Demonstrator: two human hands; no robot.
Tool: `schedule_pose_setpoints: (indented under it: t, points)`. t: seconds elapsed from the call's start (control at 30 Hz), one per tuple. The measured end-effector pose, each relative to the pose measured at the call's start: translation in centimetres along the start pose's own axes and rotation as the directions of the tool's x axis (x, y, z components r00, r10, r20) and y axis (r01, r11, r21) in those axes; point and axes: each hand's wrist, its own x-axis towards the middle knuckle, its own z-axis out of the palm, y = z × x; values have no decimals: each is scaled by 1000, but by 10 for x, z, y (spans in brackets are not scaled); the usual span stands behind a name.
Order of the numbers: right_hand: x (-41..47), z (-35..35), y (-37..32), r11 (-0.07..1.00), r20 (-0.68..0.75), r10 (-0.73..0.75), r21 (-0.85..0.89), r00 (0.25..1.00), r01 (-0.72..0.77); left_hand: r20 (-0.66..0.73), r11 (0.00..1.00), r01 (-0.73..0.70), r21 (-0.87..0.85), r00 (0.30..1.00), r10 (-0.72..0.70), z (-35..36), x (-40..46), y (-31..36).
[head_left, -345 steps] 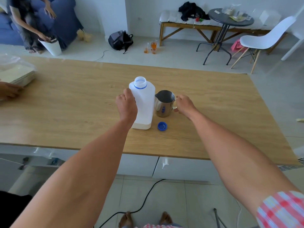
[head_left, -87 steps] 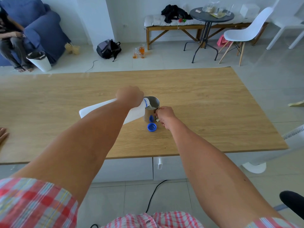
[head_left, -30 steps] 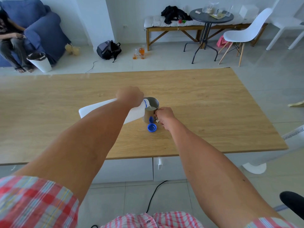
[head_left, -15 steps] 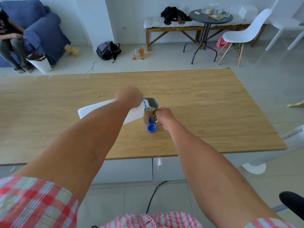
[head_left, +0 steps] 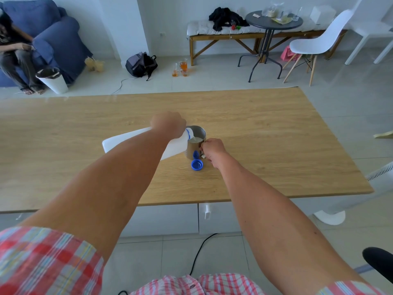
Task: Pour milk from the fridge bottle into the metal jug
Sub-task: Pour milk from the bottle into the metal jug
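1. Little has moved since half a second ago: the white milk bottle [head_left: 136,139] keeps its steep tilt, and the metal jug [head_left: 196,143] stands on the same spot of the wooden table [head_left: 276,145].
2. Compared with the oldest frame, the bottle no longer stands upright beside the jug; it now lies almost level in the air, with its base to the left and its neck over the jug's rim.
3. Head view, hands: two bare hands are in sight. The left hand [head_left: 168,124] has its fingers curled round the upper part of the bottle near the neck and carries it. The right hand [head_left: 212,151] has its fingers curled at the jug's handle side and grips the handle, though the handle itself is mostly hidden by the hand.
4. One bottle, one jug: a thin white stream runs from the blue-ringed mouth into the jug, and white milk shows inside, well below the rim.
5. One blue cap [head_left: 197,165] lies on the table just in front of the jug, open side up, near the right hand; its blue reflection shows on the jug's wall.
6. Beyond the table: one blue sofa [head_left: 53,35] with one seated person [head_left: 12,54], one white bin [head_left: 53,80], one dark backpack [head_left: 141,64], one round black side table [head_left: 273,20], and one white chair [head_left: 316,42] near it.
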Motion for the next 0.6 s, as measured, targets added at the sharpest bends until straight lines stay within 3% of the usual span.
schedule_pose_setpoints:
  t: [0.6]
  points:
    - [5, 2, 2, 1000, -6, 6, -1, 1000, -6, 19, 1000, -17, 21, 1000, 17, -1, 1, -1]
